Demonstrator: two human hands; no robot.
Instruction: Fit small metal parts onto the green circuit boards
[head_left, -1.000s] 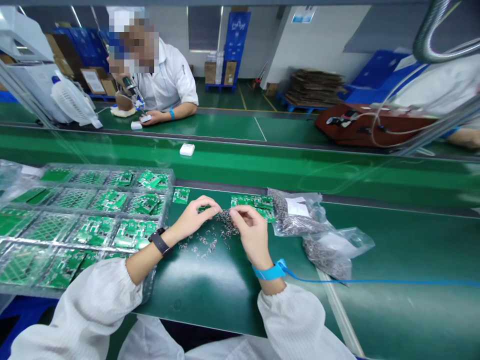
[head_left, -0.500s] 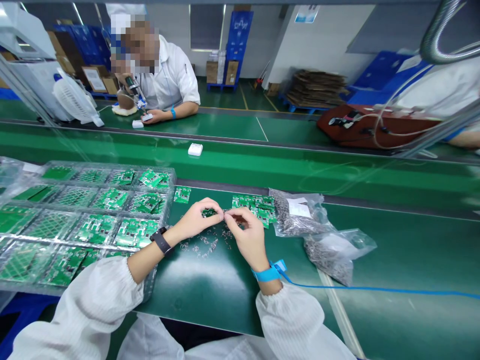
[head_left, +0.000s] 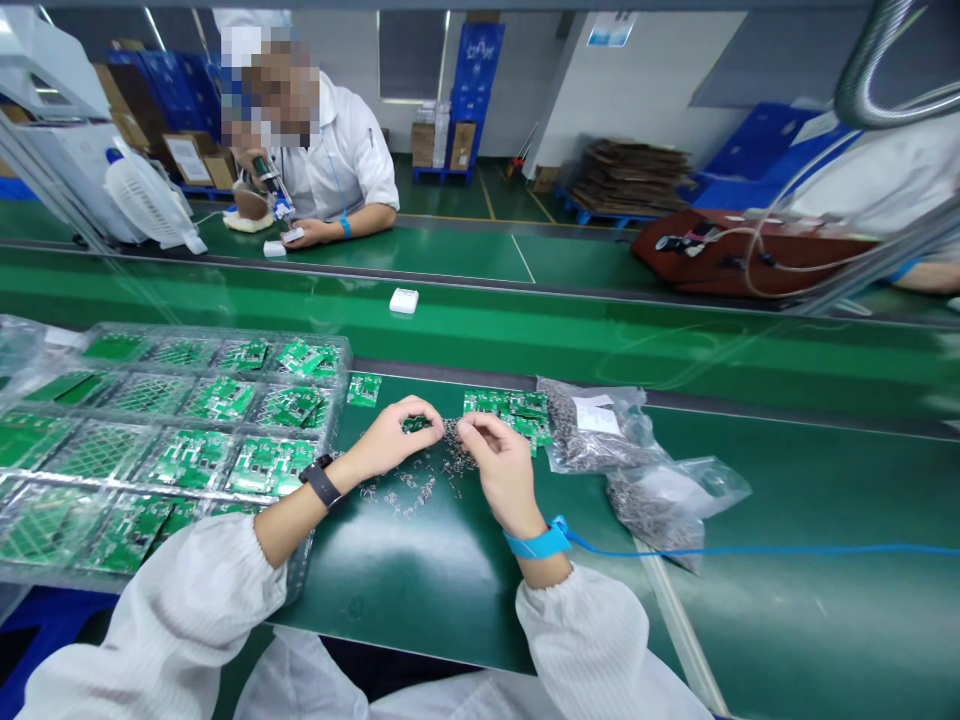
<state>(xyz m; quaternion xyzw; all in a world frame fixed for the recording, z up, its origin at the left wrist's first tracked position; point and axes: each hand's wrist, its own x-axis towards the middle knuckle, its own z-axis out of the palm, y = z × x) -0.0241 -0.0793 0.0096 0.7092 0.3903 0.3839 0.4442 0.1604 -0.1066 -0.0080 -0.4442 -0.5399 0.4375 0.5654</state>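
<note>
My left hand has its fingers curled around a small green circuit board, held just above the dark green mat. My right hand is closed in a pinch right beside it, over a scattered pile of small metal parts; what the pinch holds is too small to name. A black watch sits on my left wrist and a blue strap with a blue cord on my right wrist. A cluster of small green boards lies just beyond my right hand.
Clear plastic trays of green boards fill the left. Two clear bags of metal parts lie to the right. A single board lies by the trays. A white box rides the green conveyor. A co-worker sits across it.
My hands came together half a second ago, and the right has now drawn slightly apart to the right. The white box on the conveyor has moved right.
</note>
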